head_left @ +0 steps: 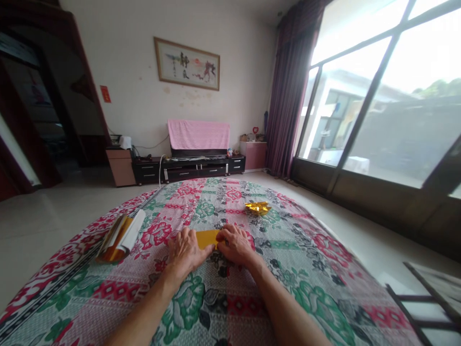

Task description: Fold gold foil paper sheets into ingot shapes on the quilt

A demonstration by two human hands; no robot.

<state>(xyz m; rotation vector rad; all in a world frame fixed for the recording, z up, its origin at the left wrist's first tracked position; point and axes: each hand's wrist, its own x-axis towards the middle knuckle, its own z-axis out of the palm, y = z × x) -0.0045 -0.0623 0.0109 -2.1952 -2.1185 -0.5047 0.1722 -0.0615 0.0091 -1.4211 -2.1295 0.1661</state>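
A flat piece of gold paper (207, 239) lies on the flowered tablecloth (201, 211) between my hands. My left hand (187, 250) grips its left end, with the thumb along the near edge. On the opposite end, my right hand (236, 244) is closed, its thumb and fingers pinching the paper. Farther back and to the right sits a shiny folded gold paper piece (258, 207). Off to the left rests a loosely curled stack of gold and white sheets (121, 236).
The cloth covers a round table. Beyond it stands a low black TV cabinet (196, 168) with a pink cloth (199, 134) draped above. A dark wooden chair or stool frame (425, 300) is at the lower right. Large windows (389, 96) line the right side.
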